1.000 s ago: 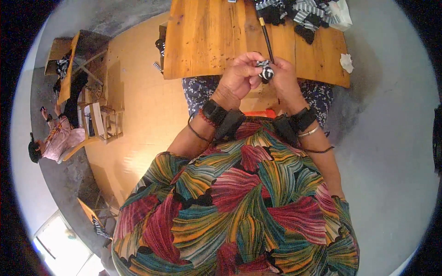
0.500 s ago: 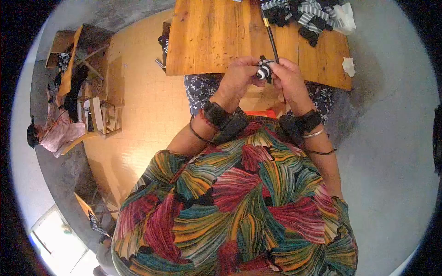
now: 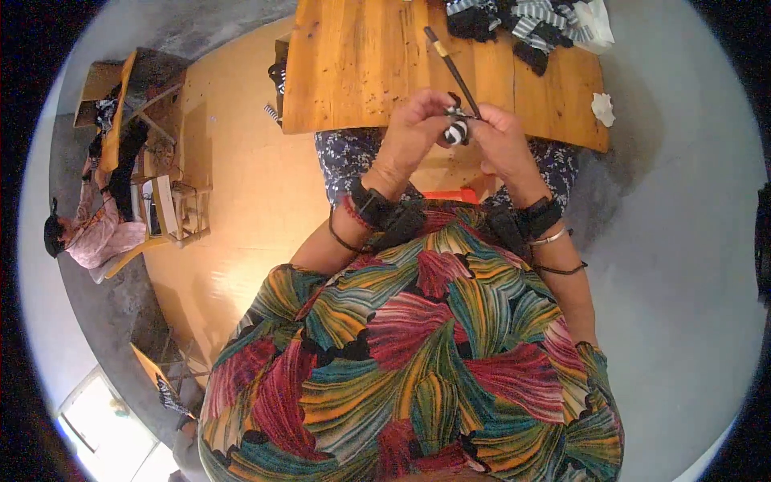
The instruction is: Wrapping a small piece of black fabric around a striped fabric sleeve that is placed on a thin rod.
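Note:
Between my hands, just off the table's near edge, is a small rounded black-and-white striped cloth piece (image 3: 456,134). My left hand (image 3: 415,136) pinches it from the left, thumb and forefinger curled together. My right hand (image 3: 503,140) closes on a slim dark rod (image 3: 456,72) with a gold-coloured band, which slants up and left over the table. The right fingertips also meet the striped piece. Where the rod's lower end goes is hidden by my fingers.
A wooden table (image 3: 361,64) stands in front of me. Striped and black cloth pieces (image 3: 534,28) are heaped at its far right, beside a white plastic bag (image 3: 594,28). A white scrap (image 3: 603,110) lies near the right edge. A person (image 3: 104,233) sits at another table on the left.
The rod has tilted further left, and its upper end now shows in full. The striped piece has turned slightly between my fingers. My hands stay nearly in place.

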The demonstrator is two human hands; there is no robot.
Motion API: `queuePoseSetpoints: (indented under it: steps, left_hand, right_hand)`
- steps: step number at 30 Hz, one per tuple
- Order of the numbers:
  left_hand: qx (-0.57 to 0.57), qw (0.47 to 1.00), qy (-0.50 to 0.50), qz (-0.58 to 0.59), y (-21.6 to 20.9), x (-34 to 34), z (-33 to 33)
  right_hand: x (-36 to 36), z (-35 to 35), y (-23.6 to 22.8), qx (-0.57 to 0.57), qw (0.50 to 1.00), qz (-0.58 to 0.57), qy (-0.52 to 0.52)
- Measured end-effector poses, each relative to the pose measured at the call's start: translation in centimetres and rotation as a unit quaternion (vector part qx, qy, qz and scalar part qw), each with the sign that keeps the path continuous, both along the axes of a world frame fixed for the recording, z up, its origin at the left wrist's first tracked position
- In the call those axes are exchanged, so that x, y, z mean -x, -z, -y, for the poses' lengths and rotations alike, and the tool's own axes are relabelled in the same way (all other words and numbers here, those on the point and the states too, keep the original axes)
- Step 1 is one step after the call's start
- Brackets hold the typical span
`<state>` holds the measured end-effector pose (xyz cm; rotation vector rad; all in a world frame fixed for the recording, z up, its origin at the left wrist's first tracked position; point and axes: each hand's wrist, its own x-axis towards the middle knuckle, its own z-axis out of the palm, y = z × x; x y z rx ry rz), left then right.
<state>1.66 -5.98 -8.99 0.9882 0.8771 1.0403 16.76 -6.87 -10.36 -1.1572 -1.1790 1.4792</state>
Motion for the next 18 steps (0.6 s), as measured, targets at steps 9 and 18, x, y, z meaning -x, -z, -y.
queuePoseSetpoints:
  steps: [9, 18]
  left_hand:
    - [0.089, 0.993, 0.077, -0.031, 2.2, 0.5, -0.2]
    - [0.191, 0.955, 0.033, 0.224, 4.6, 1.3, -0.7]
  right_hand:
    - [0.2, -0.5, -0.8, -0.027, 0.985, 0.172, -0.002]
    - [0.0, 0.0, 0.5, 0.011, 0.991, 0.132, 0.031]
